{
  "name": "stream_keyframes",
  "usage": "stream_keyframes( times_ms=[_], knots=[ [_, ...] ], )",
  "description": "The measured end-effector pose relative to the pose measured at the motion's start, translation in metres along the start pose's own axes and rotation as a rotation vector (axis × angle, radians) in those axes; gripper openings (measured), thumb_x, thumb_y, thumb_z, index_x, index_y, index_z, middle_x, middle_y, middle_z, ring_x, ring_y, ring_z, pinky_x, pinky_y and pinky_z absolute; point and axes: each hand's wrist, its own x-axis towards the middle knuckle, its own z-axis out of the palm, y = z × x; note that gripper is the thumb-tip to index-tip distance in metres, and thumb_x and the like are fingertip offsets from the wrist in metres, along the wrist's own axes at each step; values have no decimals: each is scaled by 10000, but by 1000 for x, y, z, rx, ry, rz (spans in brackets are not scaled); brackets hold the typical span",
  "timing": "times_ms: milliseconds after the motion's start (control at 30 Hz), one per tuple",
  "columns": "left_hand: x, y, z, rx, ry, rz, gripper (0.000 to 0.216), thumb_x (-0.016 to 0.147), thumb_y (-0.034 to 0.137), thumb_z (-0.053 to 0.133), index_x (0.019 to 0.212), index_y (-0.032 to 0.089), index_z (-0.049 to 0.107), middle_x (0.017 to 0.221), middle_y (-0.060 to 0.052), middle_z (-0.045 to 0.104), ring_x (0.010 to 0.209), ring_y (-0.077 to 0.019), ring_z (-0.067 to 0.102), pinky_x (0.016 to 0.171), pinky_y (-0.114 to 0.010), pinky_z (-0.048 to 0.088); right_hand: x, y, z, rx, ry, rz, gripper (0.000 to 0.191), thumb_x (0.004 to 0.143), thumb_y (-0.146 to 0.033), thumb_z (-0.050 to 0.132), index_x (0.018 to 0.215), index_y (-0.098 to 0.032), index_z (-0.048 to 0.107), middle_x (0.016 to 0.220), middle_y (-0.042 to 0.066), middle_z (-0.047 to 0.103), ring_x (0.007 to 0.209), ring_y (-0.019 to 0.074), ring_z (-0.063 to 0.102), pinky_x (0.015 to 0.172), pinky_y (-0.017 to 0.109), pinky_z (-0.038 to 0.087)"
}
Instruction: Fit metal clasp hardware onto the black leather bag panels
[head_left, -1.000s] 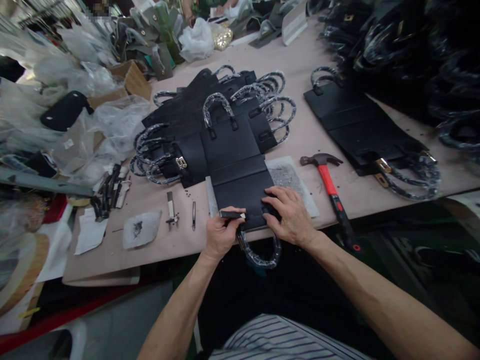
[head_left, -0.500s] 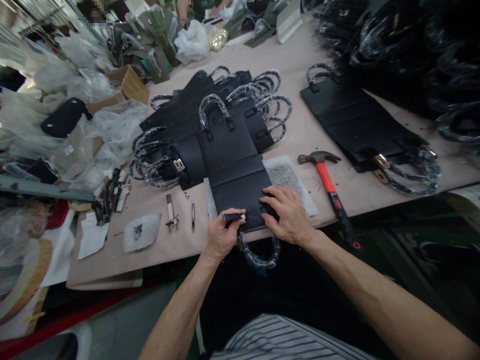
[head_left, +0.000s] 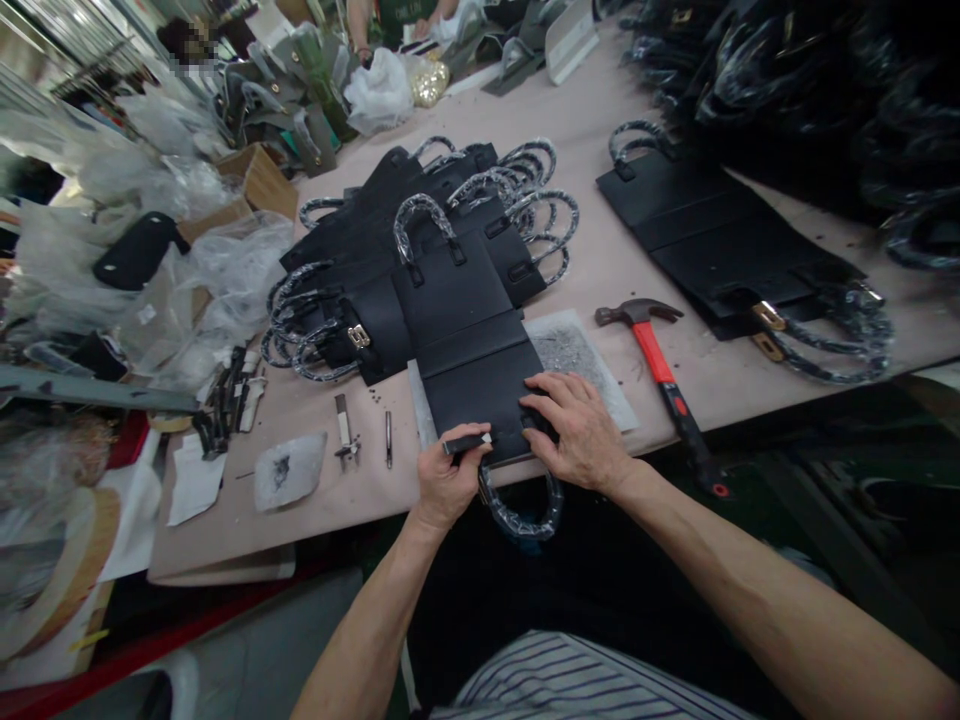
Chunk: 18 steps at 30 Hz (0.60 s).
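A black bag panel (head_left: pixel 472 385) with a crease across it lies at the table's near edge, its far part resting on other panels. A plastic-wrapped handle (head_left: pixel 525 525) hangs from its near end over the edge. At the near left corner, my left hand (head_left: pixel 452 475) is closed in a pinch on a short black strap (head_left: pixel 466 442) with a pale tip. My right hand (head_left: pixel 576 425) presses on the near right side, fingers bent around a dark tab there. Under the panel lies a pale translucent sheet (head_left: pixel 600 375). A claw hammer (head_left: pixel 654 355) with a red and black handle lies right of it.
Black panels with wrapped handles (head_left: pixel 337 240) pile up beyond. Another black panel (head_left: pixel 705 230) lies right, near a dark heap of wrapped bags (head_left: pixel 795 90). Left are a metal punch (head_left: pixel 388 440), a plastic bag of small parts (head_left: pixel 289 472) and crumpled plastic. A co-worker's hands show at the far side.
The camera view has shifted slightly. My left hand has tilted the black strap a little; my right hand keeps its place on the panel.
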Motion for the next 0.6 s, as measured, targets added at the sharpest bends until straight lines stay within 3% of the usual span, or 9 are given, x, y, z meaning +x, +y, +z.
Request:
stream_keyframes(
  times_ms=[600],
  knots=[
    [3, 1, 6, 160, -34, 98, 131, 918, 153, 629, 1042, 178, 664, 989, -59, 756, 962, -191, 730, 925, -347, 601, 0, 0, -2, 0, -10, 9, 348, 866, -304, 640, 1188, -173, 649, 1377, 133, 559, 1315, 335, 457, 1165, 526, 298]
  ],
)
